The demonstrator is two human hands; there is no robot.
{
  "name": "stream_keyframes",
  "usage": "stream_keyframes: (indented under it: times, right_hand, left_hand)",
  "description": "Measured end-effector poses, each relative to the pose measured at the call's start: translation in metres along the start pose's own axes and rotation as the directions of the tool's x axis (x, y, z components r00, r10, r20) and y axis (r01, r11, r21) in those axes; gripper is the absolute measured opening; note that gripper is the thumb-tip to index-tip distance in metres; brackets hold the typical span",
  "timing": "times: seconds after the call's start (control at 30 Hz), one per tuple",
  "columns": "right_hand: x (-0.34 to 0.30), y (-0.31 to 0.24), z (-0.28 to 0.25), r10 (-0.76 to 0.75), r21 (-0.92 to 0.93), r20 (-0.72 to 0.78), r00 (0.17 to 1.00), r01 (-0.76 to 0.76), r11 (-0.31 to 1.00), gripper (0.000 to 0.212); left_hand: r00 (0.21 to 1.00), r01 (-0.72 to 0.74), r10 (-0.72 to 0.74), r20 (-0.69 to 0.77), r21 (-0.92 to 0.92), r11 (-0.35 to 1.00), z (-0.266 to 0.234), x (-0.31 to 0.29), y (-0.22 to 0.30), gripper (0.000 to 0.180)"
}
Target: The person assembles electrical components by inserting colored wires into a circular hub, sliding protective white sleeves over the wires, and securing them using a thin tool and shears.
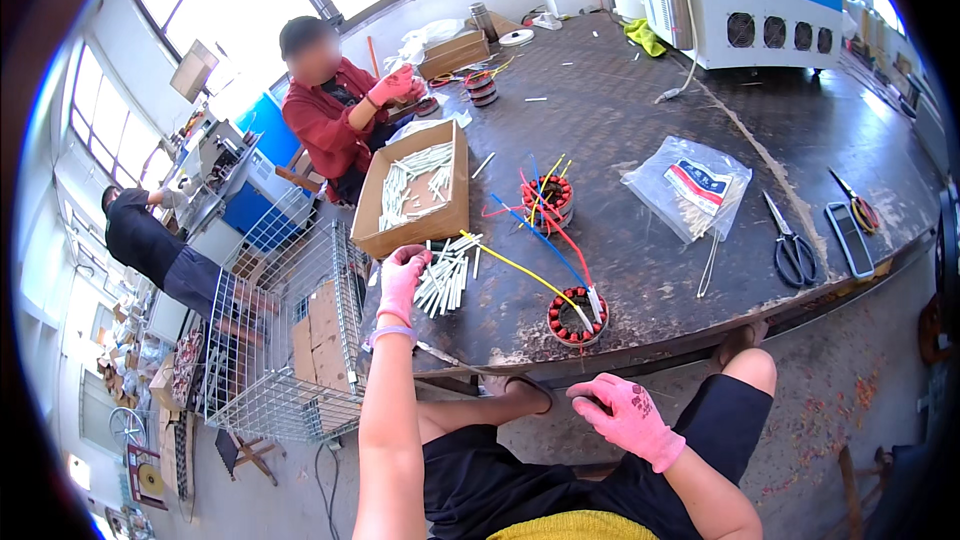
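My left hand (403, 280), in a pink glove, reaches to the edge of a loose pile of short white tubes (447, 283). Its fingertips are pinched together beside the tubes; what lies between them is too small to tell. Gloved in pink as well, my right hand (628, 418) hangs over my lap with curled fingers that hide anything inside. A motor stator with red windings (577, 316) lies at the table's near edge. Its yellow, blue and red leads run up and back, and white sleeves sit on some lead ends. Behind it stands a similar stator stack (548, 202).
A cardboard box (440, 225) of white tubes stands at the left. Rightward lie a plastic bag (690, 185), scissors (792, 252), a phone (848, 240) and snips (856, 202). A co-worker (330, 110) sits across the left corner, near a wire cage (290, 330). A white-and-blue machine (740, 10) stands behind.
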State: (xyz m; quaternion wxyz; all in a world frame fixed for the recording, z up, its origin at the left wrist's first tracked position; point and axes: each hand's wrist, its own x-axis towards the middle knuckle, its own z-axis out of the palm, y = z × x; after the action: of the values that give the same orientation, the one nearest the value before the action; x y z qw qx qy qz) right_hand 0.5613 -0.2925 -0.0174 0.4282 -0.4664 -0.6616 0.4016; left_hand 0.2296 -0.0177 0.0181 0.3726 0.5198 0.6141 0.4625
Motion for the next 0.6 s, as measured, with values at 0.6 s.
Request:
stream_keyframes:
  times: [0.6]
  right_hand:
    - [0.015, -0.019, 0.013, -0.097, -0.055, -0.019, 0.995, 0.096, 0.994, 0.024]
  left_hand:
    - [0.944, -0.027, 0.181, 0.277, -0.48, 0.877, 0.002, -0.062, 0.051, 0.041]
